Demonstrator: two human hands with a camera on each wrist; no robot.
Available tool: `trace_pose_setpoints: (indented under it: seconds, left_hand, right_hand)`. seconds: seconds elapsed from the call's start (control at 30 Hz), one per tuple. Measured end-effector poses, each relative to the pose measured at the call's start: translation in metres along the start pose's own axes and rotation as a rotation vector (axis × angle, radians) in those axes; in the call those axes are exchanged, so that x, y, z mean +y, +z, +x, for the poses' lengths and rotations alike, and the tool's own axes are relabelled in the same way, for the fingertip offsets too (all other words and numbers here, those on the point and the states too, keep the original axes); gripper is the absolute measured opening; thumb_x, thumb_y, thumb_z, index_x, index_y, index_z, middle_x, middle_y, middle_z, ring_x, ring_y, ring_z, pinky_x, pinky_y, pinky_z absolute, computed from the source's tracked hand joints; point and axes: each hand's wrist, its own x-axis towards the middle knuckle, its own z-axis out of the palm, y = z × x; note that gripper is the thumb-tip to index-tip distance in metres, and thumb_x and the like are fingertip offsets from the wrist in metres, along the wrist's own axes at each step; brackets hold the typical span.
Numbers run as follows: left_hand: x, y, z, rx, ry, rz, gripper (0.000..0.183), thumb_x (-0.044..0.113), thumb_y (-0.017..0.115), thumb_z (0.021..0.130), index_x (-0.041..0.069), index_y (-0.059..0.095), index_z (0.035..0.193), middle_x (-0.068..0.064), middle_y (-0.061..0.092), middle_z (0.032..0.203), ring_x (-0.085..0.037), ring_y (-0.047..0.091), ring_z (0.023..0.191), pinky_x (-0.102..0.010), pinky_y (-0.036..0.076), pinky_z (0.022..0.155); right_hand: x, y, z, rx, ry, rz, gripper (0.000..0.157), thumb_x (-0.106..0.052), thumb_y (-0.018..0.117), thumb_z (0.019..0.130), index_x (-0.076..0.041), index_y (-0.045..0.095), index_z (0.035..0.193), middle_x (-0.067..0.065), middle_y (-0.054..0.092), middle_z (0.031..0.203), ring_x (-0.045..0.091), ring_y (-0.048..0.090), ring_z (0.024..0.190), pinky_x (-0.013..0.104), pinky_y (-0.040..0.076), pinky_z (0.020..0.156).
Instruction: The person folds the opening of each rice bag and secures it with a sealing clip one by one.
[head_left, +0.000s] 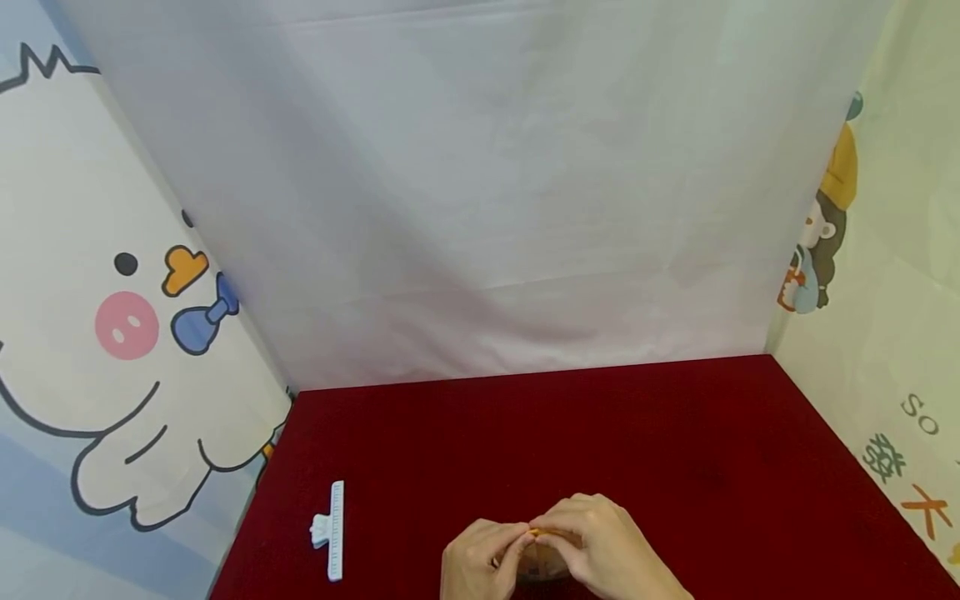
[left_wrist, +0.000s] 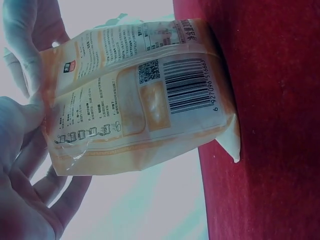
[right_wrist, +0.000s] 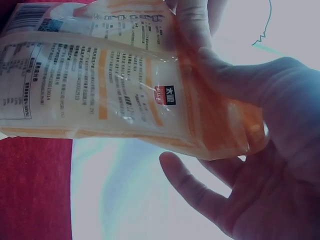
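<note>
From where I stand, the orange-and-cream printed plastic bag with a barcode [left_wrist: 125, 100] is at six o'clock on the dark red cloth-covered table [head_left: 570, 442]. The left hand [head_left: 480, 558] pinches its top edge between thumb and fingers; the right hand [head_left: 600, 542] pinches the same edge at three o'clock of the left. At nine o'clock from the bag, well apart, lies a pale, ruler-marked plastic clip [head_left: 336, 533].

Fingers [head_left: 504, 540] on a bag [head_left: 546, 558], apparently

the printed bag [left_wrist: 132, 102] is orange and cream, the table [head_left: 525, 442] dark red.
</note>
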Motion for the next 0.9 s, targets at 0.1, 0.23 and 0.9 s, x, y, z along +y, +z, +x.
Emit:
trace_pose_setpoints:
  seconds: [0.1, 0.23, 0.9]
  left_hand:
    - [-0.001, -0.004, 0.0, -0.046, -0.043, -0.027, 0.007, 0.021, 0.077, 0.086, 0.019, 0.08, 0.091, 0.01, 0.076, 0.079, 0.004, 0.057, 0.062, -0.002, 0.038, 0.052]
    - [-0.004, -0.013, 0.001, -0.132, -0.081, -0.039, 0.01, 0.022, 0.072, 0.09, 0.021, 0.08, 0.097, 0.013, 0.076, 0.085, 0.006, 0.059, 0.068, -0.004, 0.043, 0.058]
    - [-0.014, -0.013, 0.001, -0.059, -0.005, -0.018, 0.008, 0.022, 0.085, 0.075, 0.022, 0.081, 0.082, 0.013, 0.073, 0.07, 0.007, 0.06, 0.061, -0.004, 0.043, 0.056]
  right_hand:
    - [0.0, 0.001, 0.0, 0.002, 0.003, -0.007, 0.017, -0.018, 0.077, 0.086, -0.026, 0.079, 0.101, -0.019, 0.073, 0.095, -0.003, 0.066, 0.085, 0.02, 0.056, 0.073]
    - [0.0, 0.001, 0.0, 0.011, -0.002, -0.055, 0.02, -0.015, 0.078, 0.083, -0.025, 0.079, 0.1, -0.019, 0.073, 0.096, -0.001, 0.067, 0.085, 0.023, 0.056, 0.074]
    - [-0.016, 0.016, 0.007, 0.146, -0.101, -0.381, 0.011, -0.02, 0.084, 0.076, -0.024, 0.074, 0.079, -0.016, 0.07, 0.08, 0.002, 0.059, 0.069, 0.023, 0.05, 0.065]
